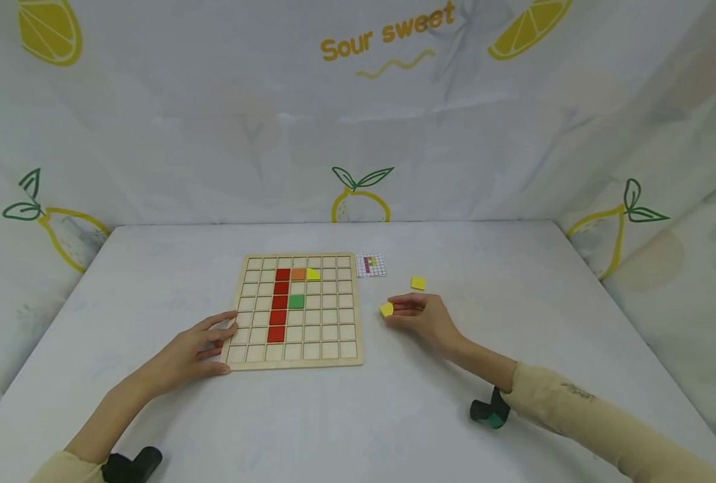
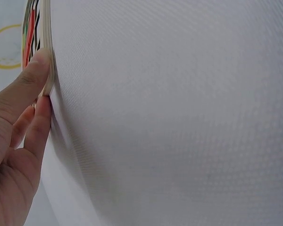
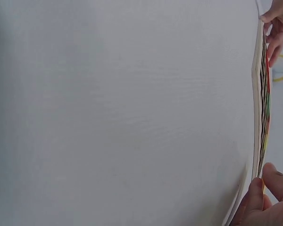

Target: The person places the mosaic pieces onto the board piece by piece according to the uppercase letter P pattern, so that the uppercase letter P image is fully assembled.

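Observation:
A square wooden grid board lies left of the middle of the table. On it are a column of several red tiles, an orange tile, a yellow tile with a rounded corner and a green tile. My left hand rests its fingertips along the board's left edge, thumb at the near corner, as the left wrist view shows too. To the right of the board, my right hand pinches a yellow tile between thumb and fingers; the fingers partly hide its outline.
Beyond the right hand lies a loose yellow square tile. A small pattern card with a coloured grid sits by the board's far right corner. White printed cloth rises behind the table and at both sides.

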Available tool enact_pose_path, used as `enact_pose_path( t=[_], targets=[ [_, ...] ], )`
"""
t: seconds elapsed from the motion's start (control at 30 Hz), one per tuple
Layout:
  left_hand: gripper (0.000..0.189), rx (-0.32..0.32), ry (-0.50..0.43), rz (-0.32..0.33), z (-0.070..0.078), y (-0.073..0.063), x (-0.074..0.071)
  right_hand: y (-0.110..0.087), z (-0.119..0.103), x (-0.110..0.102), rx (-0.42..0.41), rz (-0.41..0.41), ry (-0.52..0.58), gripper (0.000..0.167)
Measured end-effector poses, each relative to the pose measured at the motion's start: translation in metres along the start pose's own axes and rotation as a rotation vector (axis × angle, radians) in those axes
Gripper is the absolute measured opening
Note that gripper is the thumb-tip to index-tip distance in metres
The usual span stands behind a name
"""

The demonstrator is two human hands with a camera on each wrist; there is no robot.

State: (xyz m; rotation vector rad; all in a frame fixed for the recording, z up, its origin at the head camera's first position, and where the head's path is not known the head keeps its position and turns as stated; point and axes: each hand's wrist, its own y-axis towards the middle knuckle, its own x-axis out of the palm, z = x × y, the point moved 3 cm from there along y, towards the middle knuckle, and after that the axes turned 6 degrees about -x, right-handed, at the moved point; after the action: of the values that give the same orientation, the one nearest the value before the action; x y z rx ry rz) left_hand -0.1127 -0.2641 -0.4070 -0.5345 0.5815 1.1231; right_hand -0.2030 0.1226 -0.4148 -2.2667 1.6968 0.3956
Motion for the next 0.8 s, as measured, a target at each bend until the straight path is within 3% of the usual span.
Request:
enact_pose_path(
  t=[0.27,0.57,0.8],
  targets=[
    [0.069,-0.015,0.012,0.000,0.000,0.001,0.000,0.008,-0.006,0.019,-0.010,-0.008,0.033,0.040],
    [0.068,0.013,0.062,0.007,0.005,0.002,-0.001,0.019,-0.023,0.039,-0.040,-0.047,0.064,0.036],
    [0.068,-0.009,0.072,0.007,0.006,0.002,-0.001,0.029,-0.030,0.053,-0.062,-0.059,0.058,0.033]
  ],
)
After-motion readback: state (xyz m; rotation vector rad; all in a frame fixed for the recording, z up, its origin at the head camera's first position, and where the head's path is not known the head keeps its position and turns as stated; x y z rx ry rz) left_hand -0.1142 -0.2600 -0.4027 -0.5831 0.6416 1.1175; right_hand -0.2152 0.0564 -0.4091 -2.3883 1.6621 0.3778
